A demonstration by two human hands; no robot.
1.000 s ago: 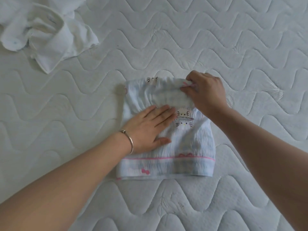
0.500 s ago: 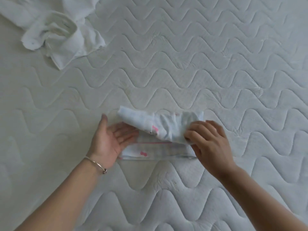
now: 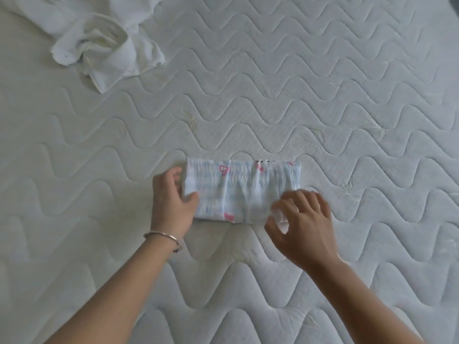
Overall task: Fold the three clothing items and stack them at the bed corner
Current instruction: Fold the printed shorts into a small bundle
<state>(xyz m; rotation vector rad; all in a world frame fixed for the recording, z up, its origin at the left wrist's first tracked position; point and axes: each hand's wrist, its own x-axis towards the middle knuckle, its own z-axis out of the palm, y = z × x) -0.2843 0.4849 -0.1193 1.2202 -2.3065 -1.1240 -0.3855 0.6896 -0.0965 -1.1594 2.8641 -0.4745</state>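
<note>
Left hand pinches the folded garment; blurred right hand covers its near corner, grip unclear.

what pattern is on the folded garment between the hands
The folded garment: pale blue-white with pink prints; head view.

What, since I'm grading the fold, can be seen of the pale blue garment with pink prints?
The pale blue crinkled cotton-like garment with pink prints lies folded into a flat, wide rectangle on the white quilted mattress. Its layers are creased vertically, and a small black print shows at its far edge. The left hand holds its left edge, thumb on top. The right hand, fingers curled, covers its near right corner, grip unclear.
</note>
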